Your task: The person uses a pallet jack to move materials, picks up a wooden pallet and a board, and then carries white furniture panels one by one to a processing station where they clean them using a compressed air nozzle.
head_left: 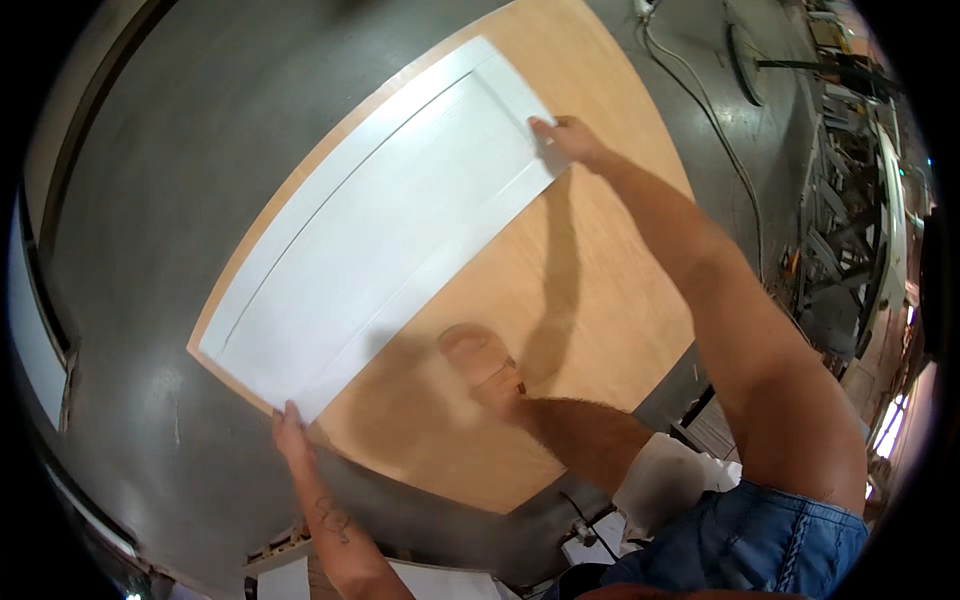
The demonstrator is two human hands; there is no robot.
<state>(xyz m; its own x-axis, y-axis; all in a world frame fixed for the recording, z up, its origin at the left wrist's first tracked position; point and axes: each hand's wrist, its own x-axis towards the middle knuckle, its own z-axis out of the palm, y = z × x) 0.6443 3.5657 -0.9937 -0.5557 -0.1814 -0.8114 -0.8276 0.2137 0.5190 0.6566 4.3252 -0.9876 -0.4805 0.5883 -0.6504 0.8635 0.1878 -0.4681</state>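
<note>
Steadily, through the head camera I watch from afar, two bare hands grip a white panel (pixel 370 225) laid aslant from the lower left to the upper centre of the frame. The right hand (pixel 566 138) is clamped on the panel's far short edge, upper centre, its thumb over the white face. At lower left, the left hand (pixel 291 432) is closed on the near corner, part of its fingers hidden from me; a dark tattoo marks the forearm behind it. Grooves run along the panel's long sides. Beneath it spreads a larger tan board (pixel 620 300), a strip of which shows along the panel's upper left side; I cannot tell whether the two touch all over. A foot (pixel 478 360), blurred, is seen against the board at centre, and the right arm's shadow falls across the wood. A white wrap (pixel 665 478) covers the knee, beside blue shorts (pixel 785 535) at lower right. Around the board lies grey floor (pixel 190 200), crossed by a pale cable (pixel 735 155) at upper right, near a round base (pixel 744 65).
</note>
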